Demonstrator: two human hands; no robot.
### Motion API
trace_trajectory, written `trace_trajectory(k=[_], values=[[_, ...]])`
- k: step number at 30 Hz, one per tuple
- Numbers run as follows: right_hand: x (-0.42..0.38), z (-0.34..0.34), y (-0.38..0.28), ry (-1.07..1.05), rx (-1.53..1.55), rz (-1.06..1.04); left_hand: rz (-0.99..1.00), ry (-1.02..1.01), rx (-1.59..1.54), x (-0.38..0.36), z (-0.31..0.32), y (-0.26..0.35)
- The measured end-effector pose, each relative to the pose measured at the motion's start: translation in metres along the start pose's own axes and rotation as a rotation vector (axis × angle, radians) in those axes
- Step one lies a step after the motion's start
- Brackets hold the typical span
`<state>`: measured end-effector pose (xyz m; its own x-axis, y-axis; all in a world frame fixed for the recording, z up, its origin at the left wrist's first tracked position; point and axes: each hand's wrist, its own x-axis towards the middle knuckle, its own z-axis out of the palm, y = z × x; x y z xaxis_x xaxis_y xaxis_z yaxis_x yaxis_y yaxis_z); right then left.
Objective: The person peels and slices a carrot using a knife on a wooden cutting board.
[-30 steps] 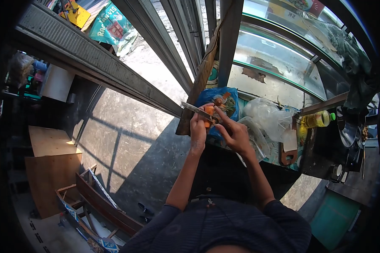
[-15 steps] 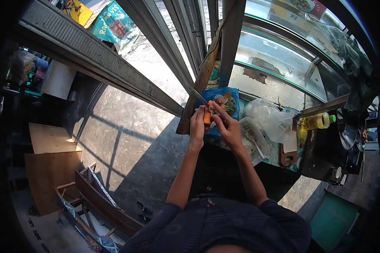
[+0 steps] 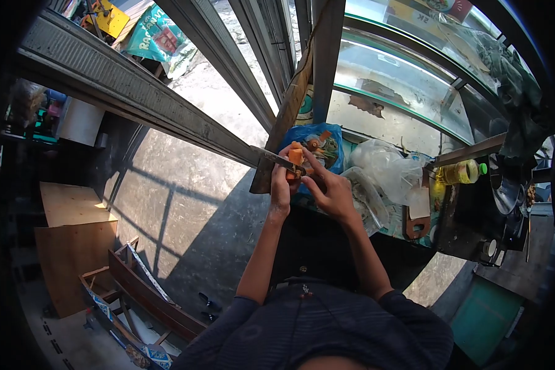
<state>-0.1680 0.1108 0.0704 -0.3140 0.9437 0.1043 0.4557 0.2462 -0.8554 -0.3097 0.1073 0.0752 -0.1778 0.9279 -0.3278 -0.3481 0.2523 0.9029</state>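
Observation:
In front of me my left hand [image 3: 280,188] is closed around an orange carrot [image 3: 296,155]. My right hand [image 3: 332,190] grips a knife [image 3: 272,158], its blade pointing left across the carrot. Part of the knife's handle is hidden by my fingers. Just beyond both hands lies a blue plastic bag [image 3: 337,137], holding orange peelings and green vegetable scraps [image 3: 328,148].
Right of my hands are a clear plastic bag [image 3: 385,166], a wooden cutting board [image 3: 417,228] and an oil bottle [image 3: 459,173]. A glass case [image 3: 401,117] stands behind. Metal posts [image 3: 216,49] rise at the left, above a wooden frame [image 3: 148,296].
The knife has dropped lower over the carrot, its blade now lying flatter and further left. The carrot is tipped up more. Both hands shifted slightly left in view.

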Motion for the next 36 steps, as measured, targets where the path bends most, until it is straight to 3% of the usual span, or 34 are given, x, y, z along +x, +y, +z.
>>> trace_trajectory(k=[2, 6, 10, 14, 20, 24, 27, 30, 31, 34, 36], values=[[0.000, -0.007, -0.001, -0.059, 0.041, -0.018, 0.089, -0.013, 0.013, -0.004, 0.002, 0.001], [-0.003, -0.023, -0.006, -0.169, 0.054, 0.026, 0.048, 0.050, -0.031, -0.012, 0.009, -0.001], [-0.006, -0.034, -0.014, -0.155, -0.055, -0.013, -0.018, -0.171, -0.163, -0.024, 0.001, 0.010], [-0.005, -0.048, -0.025, -0.183, -0.136, -0.016, -0.026, -0.291, -0.045, -0.027, -0.004, 0.016], [-0.008, -0.052, -0.026, -0.115, -0.176, -0.081, -0.047, -0.313, -0.022, -0.035, 0.006, 0.019], [-0.009, -0.043, -0.013, 0.060, -0.197, -0.180, -0.112, -0.327, -0.028, -0.039, 0.010, 0.013], [-0.008, -0.041, -0.006, 0.035, -0.043, -0.116, -0.147, -0.286, -0.034, -0.043, 0.013, 0.005], [-0.006, -0.032, -0.003, 0.021, 0.303, -0.176, -0.167, -0.248, -0.114, -0.045, 0.015, 0.010], [-0.012, -0.042, -0.008, -0.139, 0.175, 0.095, -0.132, -0.272, -0.094, -0.043, 0.012, 0.013], [-0.018, -0.042, -0.037, -0.106, -0.046, 0.097, -0.059, -0.323, -0.049, -0.044, 0.002, 0.022], [-0.020, -0.032, -0.038, 0.015, -0.126, -0.018, -0.049, -0.327, -0.029, -0.048, -0.001, 0.027]])
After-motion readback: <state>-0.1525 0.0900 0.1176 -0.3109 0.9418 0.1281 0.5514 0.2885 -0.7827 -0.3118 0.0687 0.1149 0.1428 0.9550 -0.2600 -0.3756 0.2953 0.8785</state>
